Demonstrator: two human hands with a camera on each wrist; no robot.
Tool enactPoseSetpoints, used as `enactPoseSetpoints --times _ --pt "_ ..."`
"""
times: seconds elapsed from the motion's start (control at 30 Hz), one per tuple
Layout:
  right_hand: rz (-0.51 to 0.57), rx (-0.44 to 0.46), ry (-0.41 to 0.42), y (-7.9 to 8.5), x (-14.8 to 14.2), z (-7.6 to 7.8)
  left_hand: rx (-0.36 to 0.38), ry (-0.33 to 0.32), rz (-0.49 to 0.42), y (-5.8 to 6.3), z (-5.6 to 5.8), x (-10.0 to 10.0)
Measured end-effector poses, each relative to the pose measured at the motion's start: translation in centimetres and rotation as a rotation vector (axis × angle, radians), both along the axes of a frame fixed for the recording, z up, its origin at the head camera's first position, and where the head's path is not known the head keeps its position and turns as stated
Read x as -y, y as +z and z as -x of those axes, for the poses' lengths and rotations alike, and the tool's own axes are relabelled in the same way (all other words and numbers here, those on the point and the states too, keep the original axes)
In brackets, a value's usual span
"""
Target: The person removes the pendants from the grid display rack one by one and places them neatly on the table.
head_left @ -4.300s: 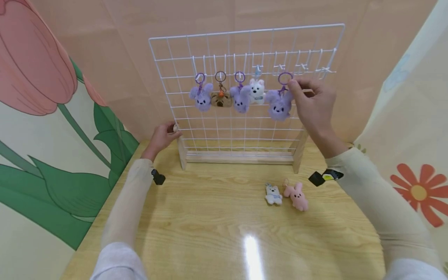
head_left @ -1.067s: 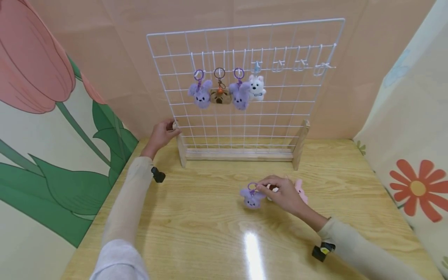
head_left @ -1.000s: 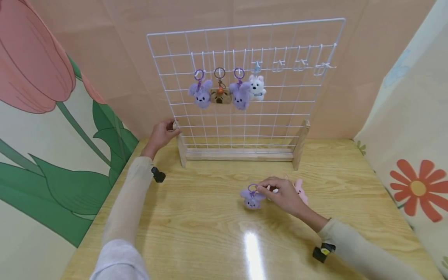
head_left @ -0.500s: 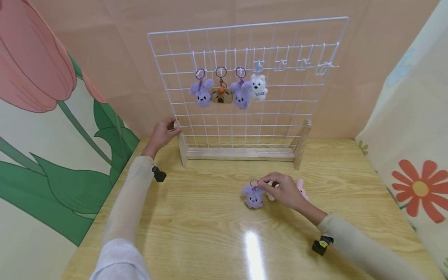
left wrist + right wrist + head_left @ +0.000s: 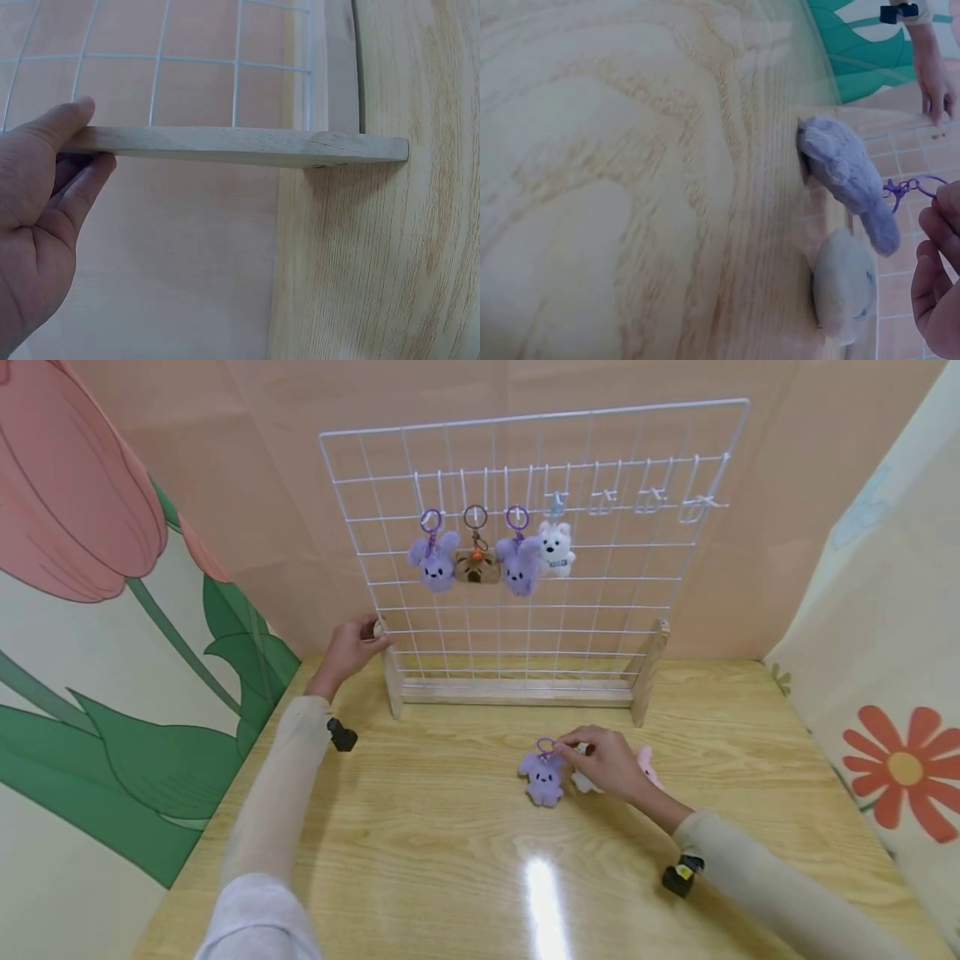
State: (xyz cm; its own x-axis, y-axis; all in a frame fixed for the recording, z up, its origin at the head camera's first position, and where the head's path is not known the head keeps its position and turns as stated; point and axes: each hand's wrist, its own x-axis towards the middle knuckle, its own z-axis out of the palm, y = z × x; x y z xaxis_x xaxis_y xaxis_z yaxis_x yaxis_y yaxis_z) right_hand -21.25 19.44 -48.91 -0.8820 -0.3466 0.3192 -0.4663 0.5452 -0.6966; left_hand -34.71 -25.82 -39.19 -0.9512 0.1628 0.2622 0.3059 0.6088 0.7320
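Observation:
My right hand (image 5: 606, 766) pinches the purple ring of a purple plush keychain (image 5: 543, 779), whose body touches the table with its face toward the head camera. In the right wrist view the plush (image 5: 844, 165) stands beside a white plush (image 5: 844, 289). Partly behind that hand lie the white plush keychain (image 5: 585, 781) and a pink plush keychain (image 5: 647, 763). At the left, my left hand (image 5: 349, 647) grips the top of the wooden side post (image 5: 225, 142) of a white wire grid rack (image 5: 525, 643), thumb on one side and fingers on the other.
On the rack's hooks hang a purple plush (image 5: 437, 567), a brown plush (image 5: 477, 567), another purple plush (image 5: 519, 568) and a white plush (image 5: 556, 550). Bare hooks (image 5: 651, 500) stand farther right. A red flower (image 5: 903, 768) is printed on the right backdrop.
Over four seconds ago the right hand held the purple plush up at the rack; it came down to the table. Since then the plush has tipped more upright. The left hand stays put.

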Motion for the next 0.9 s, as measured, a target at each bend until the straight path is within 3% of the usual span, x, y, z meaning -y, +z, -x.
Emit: enactPoseSetpoints --times 0.37,0.9 --pt "-0.08 -0.023 -0.02 -1.2 0.2 0.7 0.01 -0.002 -0.006 0.1 0.1 0.0" --pt "-0.11 0.017 -0.107 -1.1 0.4 0.4 -0.001 -0.001 0.005 -0.1 0.1 0.0"
